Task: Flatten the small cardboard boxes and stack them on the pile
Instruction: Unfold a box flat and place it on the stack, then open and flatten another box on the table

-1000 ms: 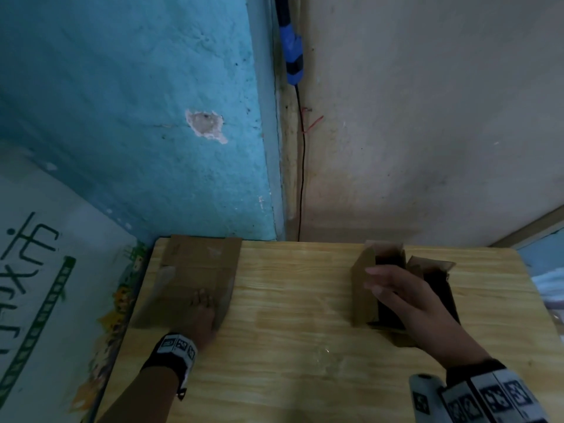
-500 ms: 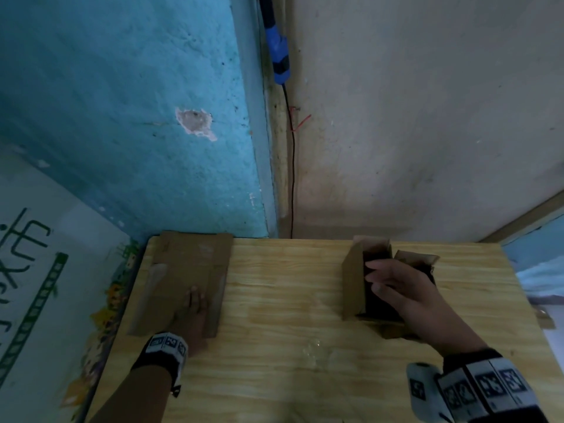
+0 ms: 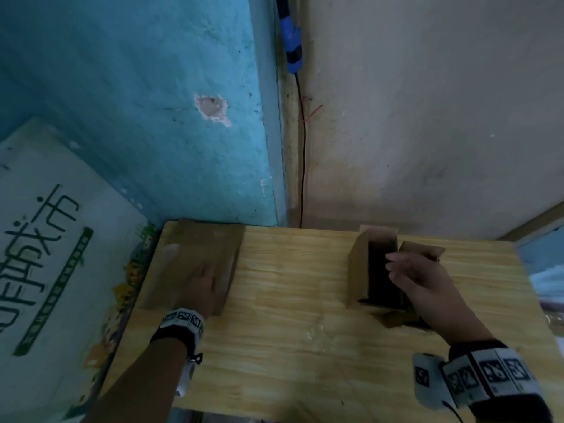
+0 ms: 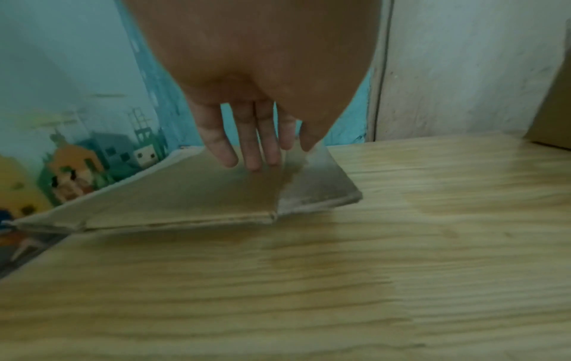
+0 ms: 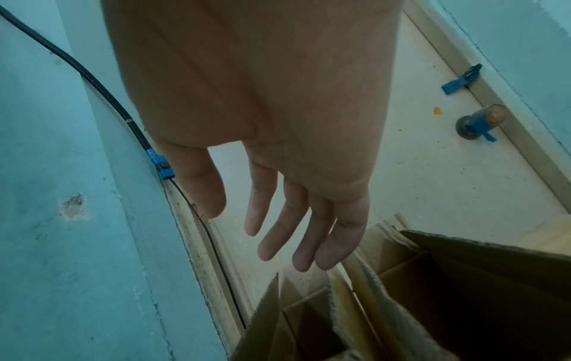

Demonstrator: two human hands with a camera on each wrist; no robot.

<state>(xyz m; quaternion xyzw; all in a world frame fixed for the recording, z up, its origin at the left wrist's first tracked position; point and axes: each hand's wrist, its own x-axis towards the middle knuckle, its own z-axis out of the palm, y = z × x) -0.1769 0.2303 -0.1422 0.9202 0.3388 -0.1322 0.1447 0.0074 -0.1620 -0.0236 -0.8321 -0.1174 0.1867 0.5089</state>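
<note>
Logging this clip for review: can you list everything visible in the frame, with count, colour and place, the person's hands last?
Table: one, light wood, against the wall corner.
Flattened cardboard pile: one, brown, table's far left corner.
Open cardboard boxes: at least two, brown, upright, table's far right.
Poster: one, white with green lettering, left of table.
Cable: one, black, down the wall corner, blue connector above.
Walls: blue left, cream right.
Left hand: fingers straight, resting on the pile.
Right hand: fingers relaxed, over the open boxes; contact unclear.
</note>
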